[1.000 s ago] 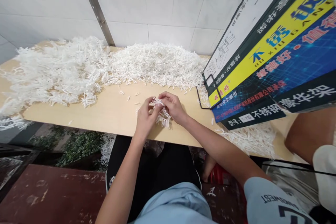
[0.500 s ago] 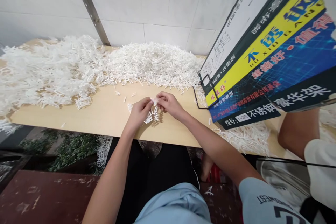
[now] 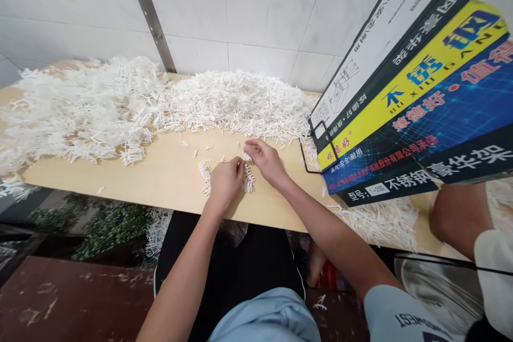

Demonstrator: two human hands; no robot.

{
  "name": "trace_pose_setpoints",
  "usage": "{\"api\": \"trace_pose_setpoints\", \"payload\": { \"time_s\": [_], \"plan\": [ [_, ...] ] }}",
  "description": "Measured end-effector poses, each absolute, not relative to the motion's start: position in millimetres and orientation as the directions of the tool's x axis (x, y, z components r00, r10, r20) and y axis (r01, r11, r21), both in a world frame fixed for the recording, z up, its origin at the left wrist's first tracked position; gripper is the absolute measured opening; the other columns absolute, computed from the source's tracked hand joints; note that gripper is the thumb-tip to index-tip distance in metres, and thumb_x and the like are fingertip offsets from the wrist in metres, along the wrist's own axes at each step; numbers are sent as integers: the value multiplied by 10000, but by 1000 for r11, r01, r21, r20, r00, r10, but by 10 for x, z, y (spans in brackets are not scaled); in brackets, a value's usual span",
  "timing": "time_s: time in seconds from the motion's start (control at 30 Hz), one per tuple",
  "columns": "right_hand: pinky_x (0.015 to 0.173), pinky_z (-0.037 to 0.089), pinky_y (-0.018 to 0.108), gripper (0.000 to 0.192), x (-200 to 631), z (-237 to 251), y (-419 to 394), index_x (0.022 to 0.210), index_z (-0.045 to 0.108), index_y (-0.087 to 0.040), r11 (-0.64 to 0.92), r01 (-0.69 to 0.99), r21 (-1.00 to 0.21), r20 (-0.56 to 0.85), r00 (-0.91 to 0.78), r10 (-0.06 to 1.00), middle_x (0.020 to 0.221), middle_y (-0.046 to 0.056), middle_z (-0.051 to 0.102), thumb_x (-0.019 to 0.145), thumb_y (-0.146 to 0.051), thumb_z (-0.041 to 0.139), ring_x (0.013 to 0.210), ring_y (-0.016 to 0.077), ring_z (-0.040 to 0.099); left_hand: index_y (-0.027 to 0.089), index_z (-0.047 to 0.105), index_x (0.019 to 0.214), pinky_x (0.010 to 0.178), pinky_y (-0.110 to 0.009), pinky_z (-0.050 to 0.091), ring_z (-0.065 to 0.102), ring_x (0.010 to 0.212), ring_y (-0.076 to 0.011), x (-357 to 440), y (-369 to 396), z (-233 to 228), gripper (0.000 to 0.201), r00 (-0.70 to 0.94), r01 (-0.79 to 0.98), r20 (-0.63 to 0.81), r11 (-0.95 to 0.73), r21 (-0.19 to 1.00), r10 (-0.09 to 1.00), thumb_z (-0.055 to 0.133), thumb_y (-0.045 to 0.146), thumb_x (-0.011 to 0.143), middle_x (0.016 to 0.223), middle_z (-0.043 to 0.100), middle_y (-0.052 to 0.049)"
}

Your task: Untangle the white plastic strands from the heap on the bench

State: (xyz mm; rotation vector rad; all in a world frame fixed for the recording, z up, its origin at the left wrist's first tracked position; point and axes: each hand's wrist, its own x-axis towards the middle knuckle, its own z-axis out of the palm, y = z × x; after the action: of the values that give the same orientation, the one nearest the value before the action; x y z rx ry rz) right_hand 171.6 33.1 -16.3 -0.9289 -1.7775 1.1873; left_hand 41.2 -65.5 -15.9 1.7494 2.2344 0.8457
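Observation:
My left hand is closed, thumb and fingertips pinched on a white branched plastic strip that hangs below the fingers over the board. My right hand is beside it on the right, its fingers bent together around small white plastic bits. The fingertips of the two hands nearly meet. Left of my left hand, another white branched strip lies on the wooden board. A few loose white bits are scattered beyond the hands.
A heap of white plastic pieces runs along the tiled wall, with a tangled pile at the left. A printed cardboard panel stands at the right, a black wire frame at its corner. Behind it shows another person's arm.
My left hand has moved right and turned, its back now facing up more. The strip left of it is more exposed. My right hand has shifted slightly right. The whole view has shifted slightly.

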Motion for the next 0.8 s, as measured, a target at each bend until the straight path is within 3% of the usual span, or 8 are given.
{"api": "trace_pose_setpoints", "payload": {
  "time_s": [0.1,0.17,0.33,0.47,0.53,0.63,0.7,0.8],
  "plan": [
    [708,482,307,161,1665,-211,321,816,760,-219,323,285,-903,188,-416,890,731,8,701,844,-376,745,717,185,618,194,711,1006,627,-325,296,653,689,-258,495,-622,-185,349,-275,915,181,199,350,944,387,311,1061,760,719,-108],
    [668,462,300,166,1647,-279,404,728,731,-208,300,282,-911,193,-350,917,660,0,671,837,-332,715,659,175,599,197,712,1035,631,-326,302,680,720,-274,517,-630,-199,330,-223,946,162,174,272,961,397,289,1054,795,737,-123],
    [534,406,244,219,1713,-404,665,808,660,-202,127,-6,-992,127,-26,991,652,-9,638,873,-410,634,556,127,525,196,700,985,624,-322,308,699,724,-276,506,-701,-180,289,-195,964,142,163,209,970,420,242,1035,790,746,-123],
    [630,497,243,305,1787,-307,611,1092,707,-228,227,-49,-973,232,-262,937,1084,68,765,865,-433,700,848,167,670,177,684,1036,616,-323,310,705,714,-274,504,-731,-163,332,-272,941,196,217,262,942,363,258,1068,800,754,-130],
    [744,533,266,310,1793,-254,523,1120,743,-247,272,-12,-962,246,-465,850,1161,57,765,902,-460,689,989,192,687,167,679,1085,618,-325,322,708,714,-274,502,-735,-184,353,-293,929,225,221,296,929,343,274,1081,830,764,-140],
    [723,517,275,300,1775,-256,445,862,781,-207,269,67,-961,172,-618,767,862,30,768,878,-503,733,826,194,687,169,674,1199,615,-324,329,712,712,-268,490,-731,-231,344,-238,937,243,156,314,940,370,271,1073,855,775,-131],
    [607,463,268,344,1757,-307,448,724,751,-188,244,105,-964,146,-557,817,685,10,700,824,-516,779,657,169,617,194,653,1297,611,-319,327,715,712,-256,487,-707,-250,352,-156,947,253,72,313,955,401,258,1060,865,781,-109],
    [518,383,256,379,1736,-395,502,663,706,-183,176,74,-982,137,-375,917,603,-4,620,823,-522,762,560,137,524,230,626,1364,613,-308,332,715,721,-237,511,-637,-242,377,-66,943,283,-33,332,957,419,244,1049,900,791,-86]
  ]
}}
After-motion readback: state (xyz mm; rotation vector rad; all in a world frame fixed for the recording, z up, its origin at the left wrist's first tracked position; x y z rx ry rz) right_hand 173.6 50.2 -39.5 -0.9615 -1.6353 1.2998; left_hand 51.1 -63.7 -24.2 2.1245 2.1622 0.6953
